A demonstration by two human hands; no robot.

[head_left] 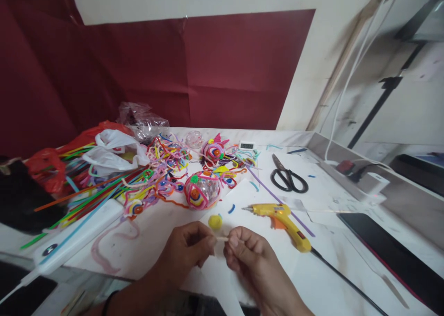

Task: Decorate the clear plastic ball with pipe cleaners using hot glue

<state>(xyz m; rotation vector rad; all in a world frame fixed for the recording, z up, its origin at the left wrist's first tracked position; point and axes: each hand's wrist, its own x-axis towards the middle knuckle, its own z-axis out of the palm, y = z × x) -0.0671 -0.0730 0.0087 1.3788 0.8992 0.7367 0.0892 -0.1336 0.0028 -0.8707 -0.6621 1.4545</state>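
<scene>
Between the fingertips of my left hand [189, 246] and my right hand [248, 251] runs a short, thin, pale strip [222, 238], pinched at both ends. It looks like a piece of light pipe cleaner, though it is too small to be sure. Just beyond my fingers lies a round yellow fuzzy piece [215, 221]. Behind that sits a clear ball [208, 193] wrapped in pink pipe cleaner, with coloured coils on it. To the right, a yellow hot glue gun [277, 212] lies on its side, nozzle pointing left.
Black-handled scissors [289, 179] and a purple pipe cleaner [267, 186] lie at the right. A phone [385, 256] rests at the right edge, near a power strip [364, 188]. Tangled pipe cleaners [169, 154], a white plastic bag [114, 151] and a second decorated ball [214, 151] fill the left and back.
</scene>
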